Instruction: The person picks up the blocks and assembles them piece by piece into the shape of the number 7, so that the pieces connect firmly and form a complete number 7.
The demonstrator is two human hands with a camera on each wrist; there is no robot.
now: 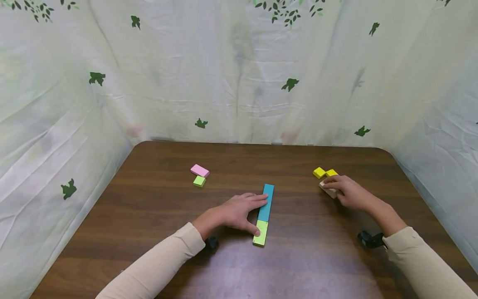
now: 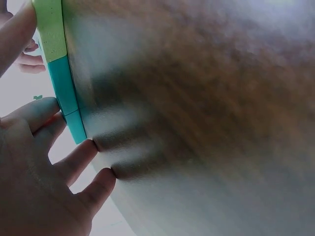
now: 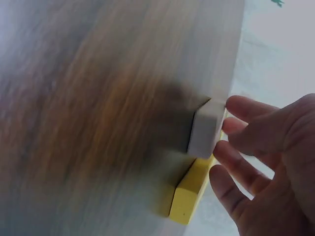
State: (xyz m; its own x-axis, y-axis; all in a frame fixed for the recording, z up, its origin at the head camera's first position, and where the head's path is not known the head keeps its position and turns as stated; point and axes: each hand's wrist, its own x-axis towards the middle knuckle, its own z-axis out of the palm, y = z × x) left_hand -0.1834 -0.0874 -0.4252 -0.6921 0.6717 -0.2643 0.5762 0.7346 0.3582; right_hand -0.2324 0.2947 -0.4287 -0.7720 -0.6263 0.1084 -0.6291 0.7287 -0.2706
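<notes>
A long blue strip (image 1: 266, 203) and a light green block (image 1: 260, 238) lie end to end on the table, a seam showing in the blue part in the left wrist view. My left hand (image 1: 239, 211) rests along this row, fingers spread over the blue strip and thumb on the green block. Over to the right, my right hand (image 1: 352, 193) holds a pale wooden block (image 3: 204, 128) at its fingertips, low over the tabletop. Just beyond it are two yellow blocks (image 1: 319, 172), one partly hidden by the fingers.
A pink block (image 1: 200, 170) lies at the back left, with a small green block (image 1: 199, 181) close in front of it. The brown table (image 1: 157, 224) has rounded back corners. Pale curtains (image 1: 224, 74) with green leaf prints enclose its back and sides.
</notes>
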